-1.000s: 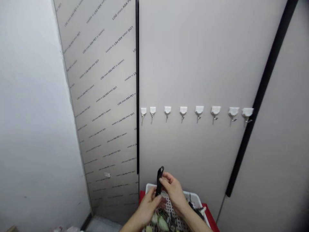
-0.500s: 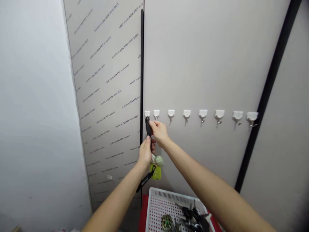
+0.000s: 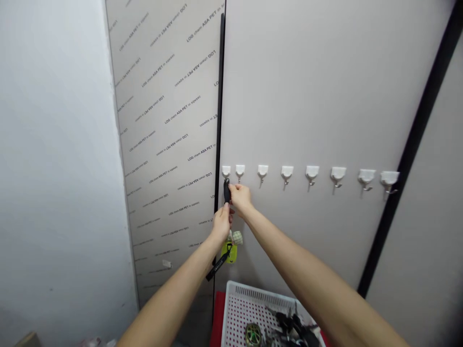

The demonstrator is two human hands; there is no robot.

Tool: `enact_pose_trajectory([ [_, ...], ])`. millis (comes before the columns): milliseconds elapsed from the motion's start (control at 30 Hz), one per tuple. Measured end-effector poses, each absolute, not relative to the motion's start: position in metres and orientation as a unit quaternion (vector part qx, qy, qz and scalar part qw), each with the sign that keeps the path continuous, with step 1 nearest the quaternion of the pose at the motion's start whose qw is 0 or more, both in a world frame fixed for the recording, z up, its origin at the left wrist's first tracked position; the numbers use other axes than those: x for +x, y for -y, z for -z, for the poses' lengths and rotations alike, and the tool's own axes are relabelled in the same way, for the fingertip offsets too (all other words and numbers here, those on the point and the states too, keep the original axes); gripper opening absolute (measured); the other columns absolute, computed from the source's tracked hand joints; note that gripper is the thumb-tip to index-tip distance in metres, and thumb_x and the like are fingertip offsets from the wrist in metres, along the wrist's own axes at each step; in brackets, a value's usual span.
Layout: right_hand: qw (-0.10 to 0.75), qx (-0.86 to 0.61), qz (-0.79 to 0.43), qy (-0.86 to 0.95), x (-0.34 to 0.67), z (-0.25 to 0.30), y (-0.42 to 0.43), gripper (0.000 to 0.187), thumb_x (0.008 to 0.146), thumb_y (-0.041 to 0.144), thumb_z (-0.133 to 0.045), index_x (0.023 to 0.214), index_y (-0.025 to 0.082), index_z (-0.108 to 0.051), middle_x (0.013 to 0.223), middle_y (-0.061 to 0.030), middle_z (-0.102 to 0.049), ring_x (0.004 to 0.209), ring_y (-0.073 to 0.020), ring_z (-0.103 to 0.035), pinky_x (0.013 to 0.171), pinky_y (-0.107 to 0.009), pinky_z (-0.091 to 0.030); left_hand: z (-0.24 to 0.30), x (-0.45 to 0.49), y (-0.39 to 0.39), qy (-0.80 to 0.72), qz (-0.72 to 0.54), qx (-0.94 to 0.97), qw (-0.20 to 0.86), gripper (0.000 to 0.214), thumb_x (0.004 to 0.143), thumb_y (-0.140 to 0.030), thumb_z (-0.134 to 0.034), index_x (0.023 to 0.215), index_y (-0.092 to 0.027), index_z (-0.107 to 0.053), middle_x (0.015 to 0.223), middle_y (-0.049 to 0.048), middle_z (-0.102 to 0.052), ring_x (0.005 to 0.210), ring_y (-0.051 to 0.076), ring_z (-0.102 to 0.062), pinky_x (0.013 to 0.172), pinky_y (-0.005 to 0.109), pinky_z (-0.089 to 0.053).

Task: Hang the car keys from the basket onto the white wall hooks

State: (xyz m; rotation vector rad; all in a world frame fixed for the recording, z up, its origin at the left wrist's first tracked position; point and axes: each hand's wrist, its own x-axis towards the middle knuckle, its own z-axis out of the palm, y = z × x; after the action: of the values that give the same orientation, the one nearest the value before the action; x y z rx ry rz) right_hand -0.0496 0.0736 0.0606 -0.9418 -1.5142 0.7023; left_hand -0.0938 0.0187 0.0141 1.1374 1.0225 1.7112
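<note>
Both my hands are raised to the wall. My left hand (image 3: 221,224) grips a black strap loop (image 3: 226,190) just below the leftmost white adhesive hook (image 3: 226,171), and my right hand (image 3: 240,199) pinches the same loop from its right. The loop's top nearly meets the metal hook, but whether it is caught there is hidden. Below my left hand hang a small pale green charm (image 3: 237,237), a yellow-green tag (image 3: 229,252) and a black lanyard strip (image 3: 218,265).
Several more white adhesive hooks (image 3: 311,172) run rightward along the wall. Below stands a white plastic basket (image 3: 260,291) on a red surface (image 3: 218,323), holding a round green object (image 3: 253,334) and black items (image 3: 292,327). A black vertical strip (image 3: 220,96) divides the wall panels.
My hands have risen from just above the basket to the leftmost hook, carrying the black loop and its hanging pieces. The view has tilted lower on the wall, and the basket now sits fully below my arms.
</note>
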Motion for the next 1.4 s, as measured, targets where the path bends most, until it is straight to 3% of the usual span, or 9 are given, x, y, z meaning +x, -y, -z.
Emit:
enact_pose_trajectory([
  [167, 0.656, -0.354, -0.227, 0.626, -0.057, -0.064, -0.059, 0.026, 0.065, 0.036, -0.032, 0.057, 0.016, -0.046, 0.049, 0.0023, -0.051, 0.045, -0.0075, -0.046, 0.045, -0.018, -0.035, -0.017, -0.095, -0.018, -0.412, -0.695, 0.477, 0.345, 0.029, 0.070, -0.035, -0.033, 0.049, -0.015, -0.036, 0.040, -0.0062, -0.031, 0.036, 0.004, -0.027, 0.038, 0.018, -0.020],
  [500, 0.555, -0.461, -0.299, 0.624, -0.058, -0.061, -0.072, 0.023, 0.066, 0.031, -0.032, 0.055, 0.016, -0.045, 0.048, -0.0014, -0.054, 0.037, -0.0098, -0.048, 0.036, -0.020, -0.036, -0.015, -0.096, -0.024, -0.411, -0.657, 0.455, 0.438, 0.030, 0.069, -0.039, -0.034, 0.052, -0.015, -0.035, 0.039, -0.0071, -0.031, 0.031, 0.002, -0.024, 0.034, 0.016, -0.018],
  [633, 0.532, -0.462, -0.231, 0.671, -0.052, -0.053, -0.071, 0.023, 0.066, 0.029, -0.033, 0.058, 0.015, -0.049, 0.052, -0.0020, -0.055, 0.043, -0.0093, -0.049, 0.043, -0.021, -0.038, -0.006, -0.104, -0.031, -0.430, -0.661, 0.480, 0.385, 0.027, 0.071, -0.035, -0.033, 0.056, -0.013, -0.039, 0.041, -0.0052, -0.036, 0.034, 0.003, -0.032, 0.036, 0.016, -0.026],
  [767, 0.498, -0.441, -0.211, 0.716, -0.034, -0.028, -0.062, 0.020, 0.066, 0.024, -0.037, 0.075, 0.014, -0.051, 0.064, -0.0021, -0.057, 0.052, -0.0080, -0.051, 0.051, -0.020, -0.039, 0.003, -0.115, -0.038, -0.473, -0.635, 0.511, 0.334, 0.022, 0.071, -0.030, -0.034, 0.059, -0.013, -0.042, 0.047, -0.0034, -0.040, 0.038, 0.004, -0.038, 0.038, 0.016, -0.031],
  [867, 0.393, -0.433, -0.238, 0.775, -0.007, 0.012, -0.045, 0.022, 0.065, 0.020, -0.037, 0.082, 0.013, -0.051, 0.065, -0.0021, -0.057, 0.052, -0.0071, -0.050, 0.051, -0.019, -0.038, 0.009, -0.122, -0.044, -0.504, -0.616, 0.526, 0.300, 0.017, 0.070, -0.028, -0.035, 0.067, -0.014, -0.044, 0.052, -0.0023, -0.044, 0.041, 0.005, -0.042, 0.040, 0.017, -0.035],
  [1000, 0.094, -0.428, -0.270, 0.857, 0.037, 0.082, -0.009, 0.022, 0.059, 0.022, -0.046, 0.076, 0.012, -0.055, 0.066, -0.0030, -0.058, 0.056, -0.0102, -0.050, 0.052, -0.019, -0.037, 0.017, -0.128, -0.042, -0.530, -0.623, 0.535, 0.210, 0.020, 0.066, -0.020, -0.041, 0.085, -0.014, -0.045, 0.069, 0.0017, -0.052, 0.059, 0.008, -0.050, 0.058, 0.022, -0.041],
  [1067, 0.002, -0.436, -0.238, 0.868, 0.054, 0.114, 0.006, 0.030, 0.053, 0.026, -0.053, 0.081, 0.013, -0.056, 0.072, -0.0042, -0.058, 0.061, -0.0134, -0.051, 0.053, -0.021, -0.037, 0.023, -0.130, -0.033, -0.533, -0.636, 0.537, 0.152, 0.028, 0.064, -0.017, -0.044, 0.092, -0.015, -0.043, 0.084, 0.0043, -0.051, 0.075, 0.011, -0.049, 0.069, 0.024, -0.039],
  [1233, 0.022, -0.452, -0.112, 0.885, 0.065, 0.154, 0.022, 0.030, 0.056, 0.026, -0.050, 0.084, 0.017, -0.055, 0.083, -0.0073, -0.057, 0.076, -0.0169, -0.050, 0.063, -0.023, -0.034, 0.057, -0.122, 0.001, -0.529, -0.626, 0.569, 0.071, 0.031, 0.063, -0.018, -0.044, 0.094, -0.019, -0.042, 0.097, 0.0040, -0.045, 0.090, 0.014, -0.043, 0.075, 0.027, -0.035],
  [1400, 0.006, -0.487, -0.147, 0.861, 0.060, 0.153, 0.020, 0.016, 0.054, 0.023, -0.051, 0.067, 0.016, -0.056, 0.065, -0.0044, -0.058, 0.061, -0.0141, -0.050, 0.052, -0.021, -0.033, 0.111, -0.101, 0.029, -0.555, -0.511, 0.633, 0.173, 0.022, 0.063, -0.015, -0.042, 0.085, -0.016, -0.047, 0.089, 0.0044, -0.048, 0.082, 0.013, -0.045, 0.071, 0.027, -0.037],
])
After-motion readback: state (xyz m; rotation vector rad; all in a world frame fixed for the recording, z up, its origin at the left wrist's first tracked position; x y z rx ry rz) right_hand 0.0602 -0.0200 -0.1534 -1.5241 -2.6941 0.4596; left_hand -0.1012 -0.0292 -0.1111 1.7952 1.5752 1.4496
